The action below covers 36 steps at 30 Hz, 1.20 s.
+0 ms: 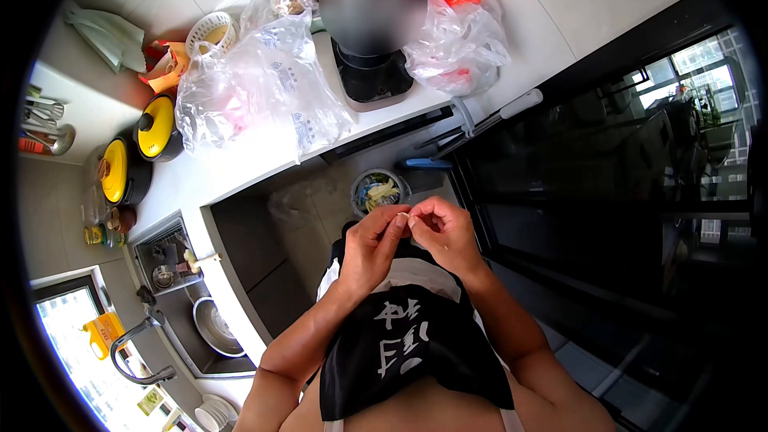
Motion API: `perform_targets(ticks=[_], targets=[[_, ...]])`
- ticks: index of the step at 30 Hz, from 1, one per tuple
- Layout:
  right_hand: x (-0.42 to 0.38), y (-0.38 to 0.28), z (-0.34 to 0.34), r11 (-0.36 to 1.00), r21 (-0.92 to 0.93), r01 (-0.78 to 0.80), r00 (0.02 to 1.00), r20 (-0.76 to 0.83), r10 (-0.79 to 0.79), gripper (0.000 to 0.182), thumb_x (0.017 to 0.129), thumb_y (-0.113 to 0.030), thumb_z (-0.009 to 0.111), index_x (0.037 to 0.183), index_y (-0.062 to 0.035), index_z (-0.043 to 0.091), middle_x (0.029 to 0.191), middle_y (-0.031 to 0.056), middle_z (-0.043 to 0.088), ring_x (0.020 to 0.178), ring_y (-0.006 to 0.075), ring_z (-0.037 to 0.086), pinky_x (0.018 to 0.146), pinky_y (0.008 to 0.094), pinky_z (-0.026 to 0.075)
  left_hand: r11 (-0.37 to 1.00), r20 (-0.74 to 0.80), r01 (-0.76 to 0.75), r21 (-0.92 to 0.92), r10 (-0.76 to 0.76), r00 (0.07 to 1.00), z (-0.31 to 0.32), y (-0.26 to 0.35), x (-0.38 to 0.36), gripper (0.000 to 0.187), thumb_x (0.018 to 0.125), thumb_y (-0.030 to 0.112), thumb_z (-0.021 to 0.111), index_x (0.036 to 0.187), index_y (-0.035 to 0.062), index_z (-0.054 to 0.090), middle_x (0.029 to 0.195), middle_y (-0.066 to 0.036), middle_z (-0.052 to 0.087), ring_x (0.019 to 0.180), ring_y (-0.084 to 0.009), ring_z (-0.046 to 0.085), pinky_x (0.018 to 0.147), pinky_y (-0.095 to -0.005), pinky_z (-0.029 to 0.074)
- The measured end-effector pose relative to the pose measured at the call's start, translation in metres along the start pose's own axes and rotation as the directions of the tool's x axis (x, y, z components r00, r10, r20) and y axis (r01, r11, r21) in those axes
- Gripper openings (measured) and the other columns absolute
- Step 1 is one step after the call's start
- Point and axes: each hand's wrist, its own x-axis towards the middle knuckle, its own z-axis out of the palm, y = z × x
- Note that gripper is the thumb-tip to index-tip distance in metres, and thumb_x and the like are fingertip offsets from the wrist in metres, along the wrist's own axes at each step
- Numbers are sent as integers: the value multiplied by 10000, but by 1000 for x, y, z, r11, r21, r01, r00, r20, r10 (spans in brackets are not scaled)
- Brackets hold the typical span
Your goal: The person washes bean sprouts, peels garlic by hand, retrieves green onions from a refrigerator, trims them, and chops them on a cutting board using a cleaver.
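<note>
My left hand (374, 247) and my right hand (445, 236) meet at the fingertips in front of the black apron (416, 344). Both are closed in a pinch around a small pale thing (406, 216), too small to name and mostly hidden by the fingers. Just beyond them on the floor stands a bin (358, 192) lined with a bag, holding pale and green scraps (382, 192).
Plastic bags (256, 88) and a black appliance (372, 76) lie on the white counter (208, 176). Two yellow-lidded pots (156, 126) stand at the left, near a sink with a metal bowl (214, 326). Dark glossy doors (576, 168) rise at the right.
</note>
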Motion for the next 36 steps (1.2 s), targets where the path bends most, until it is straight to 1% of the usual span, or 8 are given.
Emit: perform_targets(ticks=[9, 14, 21, 23, 27, 29, 34, 36], targets=[[0, 4, -3, 996, -93, 11, 1000, 12, -9, 37, 900, 30, 629, 928, 9, 618, 847, 12, 646, 721, 29, 589, 611, 181, 483, 1000, 10, 10, -8, -10, 1000, 0, -4, 0, 221, 1021, 120, 536, 1128, -43, 638, 918, -93, 683, 813, -137, 667, 735, -268, 542], [0, 8, -3, 986, 155, -61, 998, 4, 61, 51, 911, -6, 632, 952, 10, 606, 876, 9, 638, 759, 23, 585, 661, 187, 493, 999, -53, 30, -9, -31, 998, 7, -4, -3, 216, 1016, 128, 542, 1113, -29, 654, 865, -89, 699, 776, -136, 678, 719, -267, 540], [-2, 14, -4, 978, 195, -80, 996, -27, 87, 36, 917, -13, 619, 951, -3, 608, 864, -7, 618, 757, 30, 564, 683, 185, 470, 1000, -127, -20, 11, 21, 992, 12, -7, -4, 227, 1014, 140, 547, 1100, -34, 664, 823, -95, 703, 728, -135, 687, 681, -254, 535], [-3, 11, -10, 932, 253, -260, 964, 11, 266, 33, 919, -21, 616, 949, -9, 609, 854, -7, 612, 735, 36, 550, 669, 186, 458, 1000, -99, -4, 18, 6, 995, 9, -7, -4, 227, 1014, 139, 548, 1104, -34, 666, 816, -90, 701, 721, -128, 680, 674, -253, 532], [-3, 8, -11, 881, 369, -297, 952, 44, 302, 42, 910, -15, 623, 946, -2, 606, 844, -1, 619, 746, 43, 579, 679, 194, 480, 996, -34, 69, -48, -71, 997, 6, -5, -2, 218, 1008, 129, 563, 1095, -35, 676, 809, -75, 699, 707, -107, 660, 654, -250, 527], [-3, 2, -6, 975, 179, -133, 991, 18, 132, 59, 903, -10, 635, 946, 10, 600, 826, 13, 631, 744, 53, 611, 667, 207, 506, 996, -44, 72, -49, -74, 996, 6, -5, -2, 211, 1004, 124, 572, 1086, -36, 681, 815, -72, 700, 712, -104, 658, 653, -250, 528], [-4, 4, -10, 996, -9, -94, 994, 49, 94, 54, 908, 13, 623, 942, 24, 582, 837, 36, 643, 743, 81, 639, 665, 220, 526, 994, -16, 64, -85, -66, 998, 5, -11, -2, 189, 996, 100, 576, 1054, -38, 692, 832, -74, 703, 719, -109, 662, 651, -252, 535], [-5, 12, -11, 994, -70, -81, 994, 62, 86, 41, 917, 31, 603, 942, 28, 571, 862, 52, 645, 751, 100, 648, 682, 225, 531, 983, -38, -132, 127, 138, 990, 5, -7, -4, 183, 1001, 85, 559, 1047, -40, 685, 856, -77, 704, 726, -118, 670, 656, -251, 539]])
